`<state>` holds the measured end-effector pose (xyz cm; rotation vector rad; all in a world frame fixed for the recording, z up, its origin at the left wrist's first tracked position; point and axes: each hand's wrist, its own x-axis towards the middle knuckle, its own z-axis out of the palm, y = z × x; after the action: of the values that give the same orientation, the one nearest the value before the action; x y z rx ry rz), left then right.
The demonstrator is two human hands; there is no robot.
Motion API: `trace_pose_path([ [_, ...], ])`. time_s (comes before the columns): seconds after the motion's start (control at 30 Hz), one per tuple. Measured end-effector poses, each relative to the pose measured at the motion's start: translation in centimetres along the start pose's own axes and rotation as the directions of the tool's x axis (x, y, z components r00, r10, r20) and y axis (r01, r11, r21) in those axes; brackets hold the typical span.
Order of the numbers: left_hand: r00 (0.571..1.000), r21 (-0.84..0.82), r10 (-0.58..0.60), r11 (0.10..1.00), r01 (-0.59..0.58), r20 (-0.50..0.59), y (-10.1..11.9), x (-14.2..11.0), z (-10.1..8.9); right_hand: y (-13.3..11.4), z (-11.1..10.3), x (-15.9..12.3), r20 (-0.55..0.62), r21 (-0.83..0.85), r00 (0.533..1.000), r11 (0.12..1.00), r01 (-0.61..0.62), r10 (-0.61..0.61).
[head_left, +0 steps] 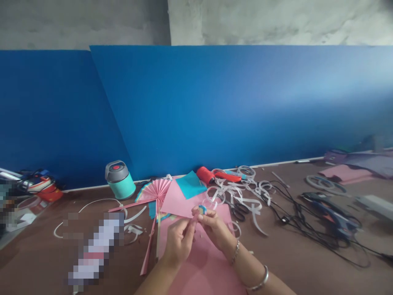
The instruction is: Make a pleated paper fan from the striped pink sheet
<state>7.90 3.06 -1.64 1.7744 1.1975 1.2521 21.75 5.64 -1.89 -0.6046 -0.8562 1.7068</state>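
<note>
Over the pink paper sheets [205, 262], my left hand [180, 237] and my right hand [216, 228] meet with their fingers pinched together. Between the fingertips is a small piece with blue and yellowish edges [202, 209], which looks like folded paper; most of it is hidden. Just beyond the hands lies a turquoise paper square [192, 185] on pink paper. To the left, a pleated pink paper fan [157, 191] spreads out, with blue and yellow paper partly under it. My right wrist carries a chain bracelet and a silver bangle.
White paper strips [242, 198] lie tangled around black-handled scissors [238, 211], near a red thread spool [205, 175]. Black cables [303, 229] and a dark glue-gun-like tool [333, 217] are right. A turquoise flask [120, 184] stands left, by a blue partition [215, 106].
</note>
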Motion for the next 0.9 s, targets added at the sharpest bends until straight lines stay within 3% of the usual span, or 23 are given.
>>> trace_pose_path([
  [0.17, 0.995, -0.147, -0.087, 0.985, 0.094, 0.057, 0.0, 0.2, 0.3, 0.0, -0.8, 0.2, -0.066, -0.032, 0.998, 0.999, -0.022, 0.02],
  [0.27, 0.993, -0.21, -0.082, 0.973, 0.099, 0.089, 0.4, 0.2, 0.5, 0.0, -0.6, 0.1, -0.015, -0.035, 1.0, 0.999, -0.02, 0.019],
  [0.37, 0.998, -0.136, -0.059, 0.989, 0.063, 0.033, 0.4, 0.0, 0.4, -0.1, -0.1, -0.1, 0.061, -0.042, 0.997, 0.998, -0.036, 0.039],
  [0.47, 1.0, -0.062, -0.005, 0.998, 0.003, -0.016, 0.2, -0.2, 0.4, -0.1, 0.3, -0.3, 0.049, -0.057, 0.998, 0.998, -0.039, 0.042],
  [0.6, 0.997, -0.136, -0.071, 0.988, 0.075, 0.038, -0.1, -0.1, 0.3, 0.0, -0.1, -0.2, 0.048, -0.051, 0.998, 0.998, -0.027, 0.03],
  [0.7, 0.993, -0.171, -0.105, 0.979, 0.114, 0.06, -0.2, 0.1, 0.2, 0.0, -0.8, 0.1, -0.016, -0.022, 1.0, 1.0, 0.001, -0.001],
  [0.9, 0.999, -0.047, -0.039, 0.998, 0.04, 0.03, -0.3, 0.0, 0.0, -0.3, -1.4, 0.4, -0.042, 0.007, 0.998, 0.999, 0.049, -0.049],
])
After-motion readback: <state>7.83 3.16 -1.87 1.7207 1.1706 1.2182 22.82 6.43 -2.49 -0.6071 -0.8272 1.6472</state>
